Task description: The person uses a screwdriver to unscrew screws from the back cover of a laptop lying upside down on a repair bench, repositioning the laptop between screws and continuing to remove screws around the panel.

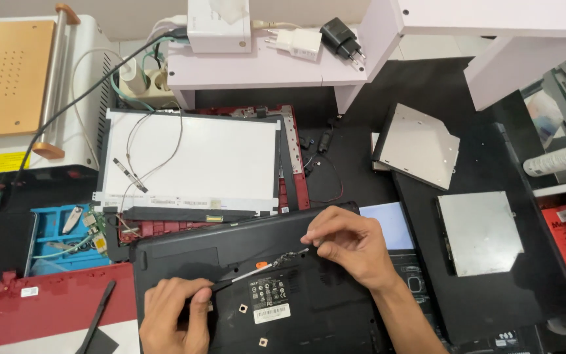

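**Two hands on one upturned laptop**

While the left hand [177, 314] pinches one screwdriver [237, 275], its fingers clenched on the handle, the right hand [348, 241] pinches one small metal bracket [291, 255] at the tip. Both sit over the black laptop base [309, 308] on the dark surface [427, 85]. Behind: one white screen panel [191, 160], two silver drives [419, 145], two chargers [322, 40].

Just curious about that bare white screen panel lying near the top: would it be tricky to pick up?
The panel looks thin and flat, so probably light but fragile, apt to flex. Loose wires lie across it and might snag or slide off.
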